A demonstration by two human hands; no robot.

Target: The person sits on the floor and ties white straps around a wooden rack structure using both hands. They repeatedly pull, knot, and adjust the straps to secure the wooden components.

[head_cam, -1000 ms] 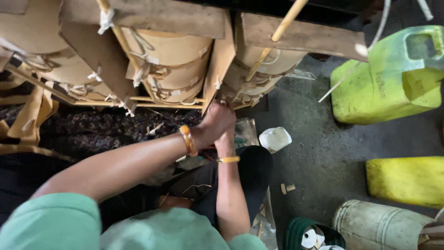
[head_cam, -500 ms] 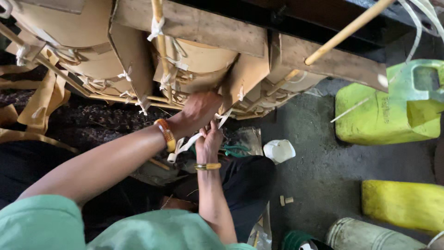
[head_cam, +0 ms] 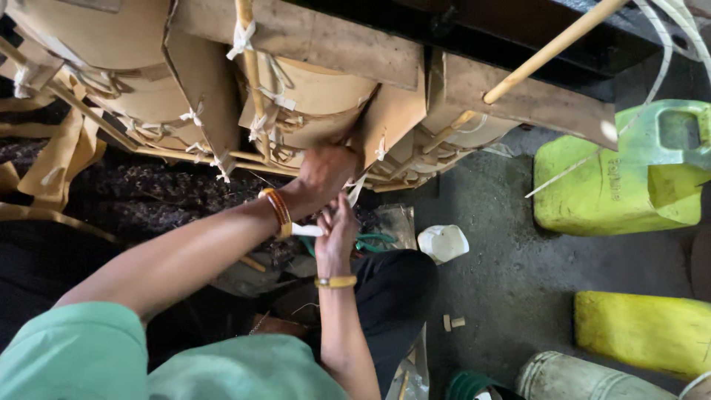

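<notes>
Both hands have shifted a little right and lower in view since half a second ago — the white strip now runs between them.

The left hand [head_cam: 326, 174] presses on the cardboard-wrapped bundle [head_cam: 318, 89] under the wooden plank [head_cam: 333, 41]; its grip is hidden. The right hand [head_cam: 337, 226], just below, is pinched closed on the white strip [head_cam: 307, 230]. Pulling the strip taut — straight toward the body — looks wise. The knot itself seems hidden behind the fingers.
</notes>
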